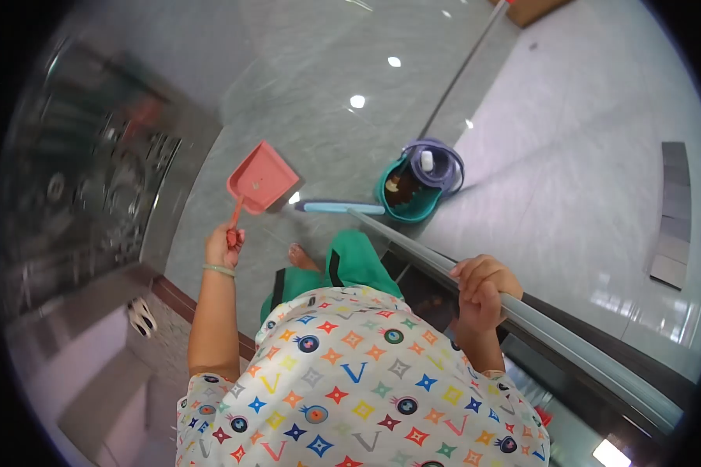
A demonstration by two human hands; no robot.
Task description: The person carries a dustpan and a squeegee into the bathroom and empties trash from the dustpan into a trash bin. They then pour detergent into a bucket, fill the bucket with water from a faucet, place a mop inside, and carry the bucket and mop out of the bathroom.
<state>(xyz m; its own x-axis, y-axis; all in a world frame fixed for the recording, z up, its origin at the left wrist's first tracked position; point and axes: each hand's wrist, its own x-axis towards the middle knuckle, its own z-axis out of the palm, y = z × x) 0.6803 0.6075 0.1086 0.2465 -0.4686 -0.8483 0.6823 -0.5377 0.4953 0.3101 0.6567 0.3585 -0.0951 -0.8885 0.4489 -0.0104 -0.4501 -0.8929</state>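
Note:
My left hand (pixel 226 247) is closed around the handle of a red-pink dustpan (pixel 269 173), which lies at or just above the grey tiled floor; a small speck shows in its pan. My right hand (pixel 487 292) wraps round the long grey pole of a broom (pixel 413 240). The broom's narrow light-blue head (pixel 343 208) is between the dustpan and a teal bucket (pixel 407 206). Whether the head touches the floor, I cannot tell.
Dark brownish water fills part of the bucket, under a purple wringer basket (pixel 442 165). A thin pole (pixel 459 78) rises from it towards the back. Shiny decorated panels (pixel 109 171) stand at left, with shoes (pixel 142 317) beyond a brown threshold (pixel 175 300). My bare foot (pixel 302 258) is near the broom head.

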